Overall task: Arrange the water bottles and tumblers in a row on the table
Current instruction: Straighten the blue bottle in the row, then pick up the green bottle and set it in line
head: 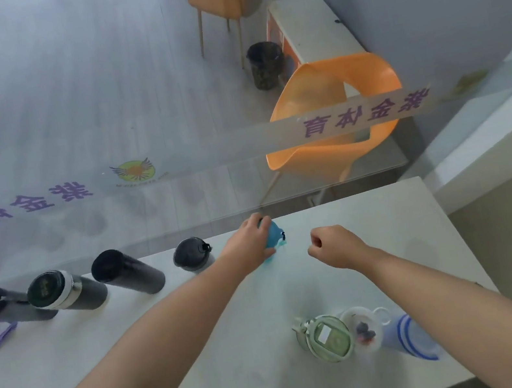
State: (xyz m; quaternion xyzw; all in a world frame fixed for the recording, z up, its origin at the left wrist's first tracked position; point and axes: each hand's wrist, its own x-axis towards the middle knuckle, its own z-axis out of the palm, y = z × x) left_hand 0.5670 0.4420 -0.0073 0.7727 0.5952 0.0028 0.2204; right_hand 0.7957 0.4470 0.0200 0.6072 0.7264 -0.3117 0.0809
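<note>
Table [392, 238]: white. I judge the lining-up step is under way along its far edge.
Glass panel [164, 107]: behind the table. Its purple lettering [367, 112], seen mirrored, reads 紫金体育, and there is a winged round logo [134, 171].
Dark bottles [128, 272]: four side by side at the far edge, on the left.
Waiting group: green bottle [328, 338], clear tumbler [364, 332] and striped bottle [410, 337], clustered near me.
Left hand [250, 246]: gripping the blue bottle [274, 235] at the row's right end.
Right hand [332, 245]: a fist holding nothing, near the blue bottle.
Next move: I'd release the blue bottle upright, then fetch the green bottle.

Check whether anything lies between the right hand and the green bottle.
Nothing visible does. Only bare table separates the right hand from the green bottle; the clear striped bottle stands close on its right.
</note>
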